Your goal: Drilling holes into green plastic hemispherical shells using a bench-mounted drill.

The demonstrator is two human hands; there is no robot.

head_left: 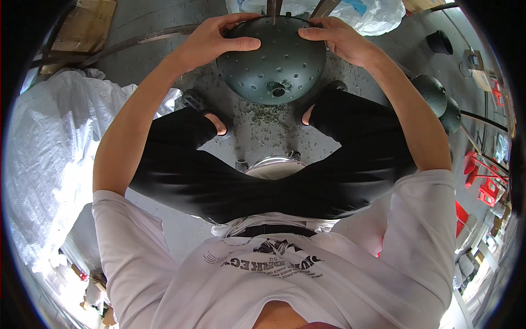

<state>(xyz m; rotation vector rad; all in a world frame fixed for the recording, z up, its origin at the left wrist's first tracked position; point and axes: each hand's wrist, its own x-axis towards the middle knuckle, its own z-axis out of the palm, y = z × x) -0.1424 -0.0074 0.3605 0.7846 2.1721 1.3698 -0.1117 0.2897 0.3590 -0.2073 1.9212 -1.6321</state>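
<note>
A dark green round shell (272, 63), dotted with small holes or bumps, is held between my two hands at the top of the view, beyond my knees. One larger round opening shows low on its near side. My left hand (222, 41) grips its upper left rim, thumb laid on top and the other fingers partly hidden behind the edge. On the opposite side my right hand (341, 39) clasps the upper right rim, its thumb also on the surface. What supports the shell from below is hidden.
Green crumbs (266, 115) litter the grey floor beneath the shell. Two similar green shells (430, 94) are at the right. White sheeting (60, 148) covers the left side, near a cardboard box (85, 24). A black bucket (439, 42) and red stools (487, 192) stand farther right.
</note>
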